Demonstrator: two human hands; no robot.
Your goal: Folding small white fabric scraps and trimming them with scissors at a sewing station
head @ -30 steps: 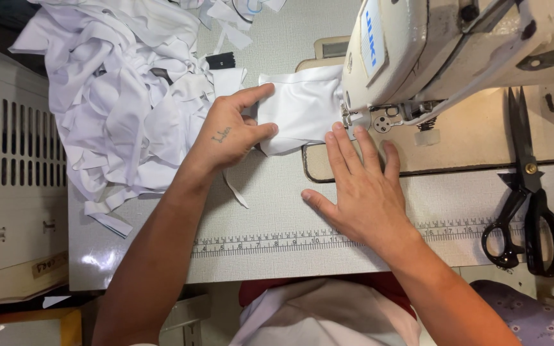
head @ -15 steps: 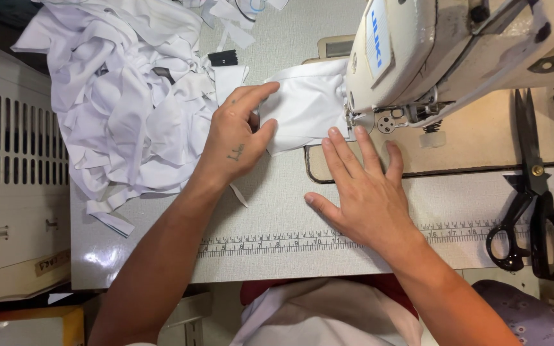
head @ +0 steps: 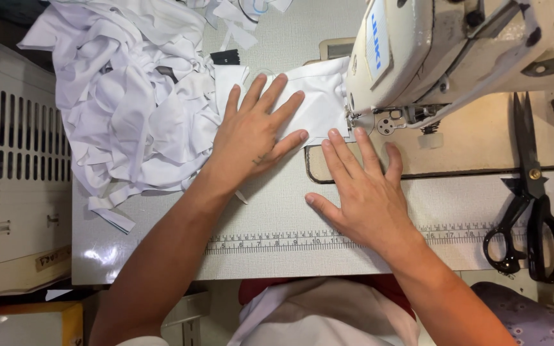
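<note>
A white fabric piece (head: 318, 96) lies flat on the sewing table, its right edge under the needle of a cream sewing machine (head: 456, 51). My left hand (head: 254, 131) lies flat on the fabric's left part with fingers spread. My right hand (head: 363, 189) rests palm down beside it, fingertips touching the fabric's lower right edge near the presser foot (head: 354, 122). Neither hand grips anything.
A heap of white fabric strips (head: 129, 96) covers the table's left side. Black scissors (head: 530, 198) lie at the right. A printed ruler strip (head: 277, 242) runs along the table's near edge. A cream slatted crate (head: 14, 166) stands left of the table.
My left hand has slid right and flattened onto the fabric with fingers spread. The right hand has stayed almost in place at the fabric's edge.
</note>
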